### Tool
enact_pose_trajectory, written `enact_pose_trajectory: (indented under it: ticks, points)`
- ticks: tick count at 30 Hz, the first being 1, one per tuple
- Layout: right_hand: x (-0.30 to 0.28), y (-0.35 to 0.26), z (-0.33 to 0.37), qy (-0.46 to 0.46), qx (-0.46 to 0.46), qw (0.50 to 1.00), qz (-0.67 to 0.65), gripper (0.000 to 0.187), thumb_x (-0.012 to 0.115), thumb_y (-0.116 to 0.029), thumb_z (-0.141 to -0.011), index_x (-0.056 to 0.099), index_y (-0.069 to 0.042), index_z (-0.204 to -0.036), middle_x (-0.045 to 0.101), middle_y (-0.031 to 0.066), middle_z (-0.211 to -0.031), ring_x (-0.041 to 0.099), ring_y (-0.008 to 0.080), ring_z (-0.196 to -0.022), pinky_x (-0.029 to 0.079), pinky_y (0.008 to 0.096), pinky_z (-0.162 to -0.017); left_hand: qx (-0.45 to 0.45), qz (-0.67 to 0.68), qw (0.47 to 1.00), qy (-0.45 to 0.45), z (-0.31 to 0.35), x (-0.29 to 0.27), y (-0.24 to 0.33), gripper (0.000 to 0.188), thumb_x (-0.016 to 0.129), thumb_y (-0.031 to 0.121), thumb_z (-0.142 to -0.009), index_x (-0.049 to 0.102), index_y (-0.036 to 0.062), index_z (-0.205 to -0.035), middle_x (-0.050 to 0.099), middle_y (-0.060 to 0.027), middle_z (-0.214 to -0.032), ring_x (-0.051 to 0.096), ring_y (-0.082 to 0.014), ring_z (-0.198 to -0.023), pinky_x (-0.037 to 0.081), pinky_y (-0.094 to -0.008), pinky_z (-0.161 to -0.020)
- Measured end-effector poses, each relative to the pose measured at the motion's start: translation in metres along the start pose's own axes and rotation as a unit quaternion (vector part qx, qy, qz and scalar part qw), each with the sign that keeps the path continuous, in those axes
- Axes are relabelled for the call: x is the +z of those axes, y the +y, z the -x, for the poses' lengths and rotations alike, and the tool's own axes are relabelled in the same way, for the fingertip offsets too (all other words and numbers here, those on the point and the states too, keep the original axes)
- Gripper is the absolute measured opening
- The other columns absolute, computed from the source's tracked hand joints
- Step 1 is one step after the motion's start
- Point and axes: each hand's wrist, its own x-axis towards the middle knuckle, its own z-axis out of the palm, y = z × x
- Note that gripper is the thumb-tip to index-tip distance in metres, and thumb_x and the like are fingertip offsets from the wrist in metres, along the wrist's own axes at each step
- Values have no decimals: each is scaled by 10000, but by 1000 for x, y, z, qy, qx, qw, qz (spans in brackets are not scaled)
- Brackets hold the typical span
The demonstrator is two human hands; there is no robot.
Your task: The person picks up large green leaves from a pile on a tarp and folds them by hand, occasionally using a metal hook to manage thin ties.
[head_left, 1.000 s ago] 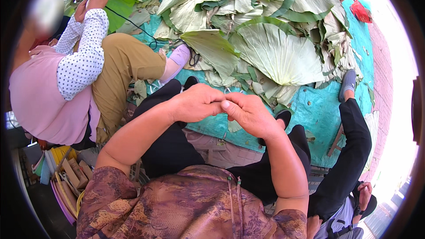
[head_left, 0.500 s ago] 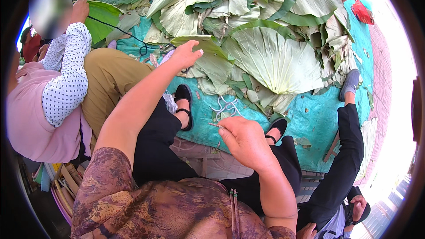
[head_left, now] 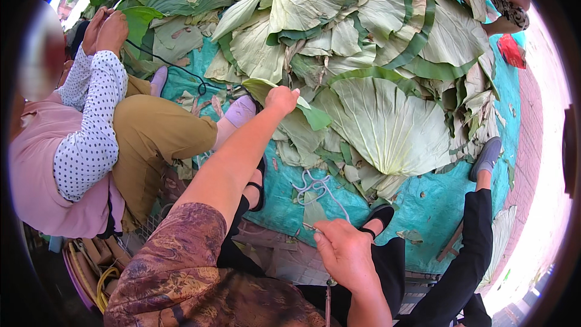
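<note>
Nearest, the person's right hand [head_left: 346, 254] has its grip closed, thumb against fingers, on a small slim piece [head_left: 308, 226], too small to identify. Just beyond, a loose white cord [head_left: 318, 188] lies looped on the turquoise sheet [head_left: 423, 212], one end running toward that hand; whether it joins the slim piece I cannot tell. Farther out, the left hand's grip appears closed on a bent green leaf [head_left: 316, 116] at the near side of the leaf heap [head_left: 327, 42], its fingers mostly hidden. The leaf seems only taken hold of, not yet lifted clear. Beside it lies a fan-shaped pale leaf [head_left: 387, 127], and behind, many more overlap loosely, so judging by the heap, far more leaves remain unhandled than handled.
</note>
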Motion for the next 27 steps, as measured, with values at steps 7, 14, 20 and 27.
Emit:
enact_pose_trajectory:
  ticks: [7,14,20,27]
  points:
    - [0,-13,-5,16,-21,999,-27,140,592,-92,-754,599,-41,-884,587,132,-765,576,313,-643,474,370,-574,-114,174,959,192,28,-26,-17,173,651,187,-691,622,64,-810,627,-136,-913,620,-273,-782,496,-347,-700]
    - [1,-23,-8,48,-29,992,-110,122,570,-59,-774,594,-25,-889,578,144,-733,563,302,-653,455,355,-585,-181,761,596,-184,41,-70,-49,203,535,-9,-724,514,-65,-918,555,-198,-889,591,-341,-755,522,-485,-687]
    - [-11,-13,-12,149,114,920,-345,169,506,-65,-855,562,15,-993,565,21,-714,464,58,-580,391,199,-524,16,708,649,-278,101,-110,-46,343,475,24,-759,508,-8,-1099,585,-156,-1017,595,-305,-897,479,-462,-811]
    - [-18,-3,-17,201,170,808,-527,419,577,-146,-832,438,60,-1170,587,114,-865,405,48,-473,335,183,-426,200,575,748,-264,185,-128,-14,353,452,-50,-696,560,-39,-1033,583,-110,-1066,590,-193,-899,461,-310,-832]
